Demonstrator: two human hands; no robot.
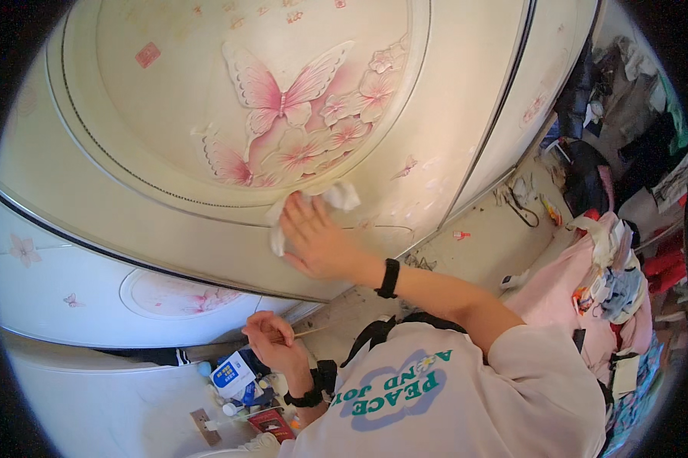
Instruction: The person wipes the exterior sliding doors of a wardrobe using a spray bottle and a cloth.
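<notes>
We note right hand (311, 238) outstretched flat over white cloth (343, 197), on cream door (206, 233) below butterfly relief (265, 89); left hand (271, 337) curled, contents we cannot tell. Around: blue-white box (233, 374), red packet (272, 426), pink fabric (551, 278).

A crumpled white cloth (344, 196) lies pressed against the cream cabinet door (451, 130) near the frame's centre, below the door's raised pink butterflies (283, 104).
</notes>
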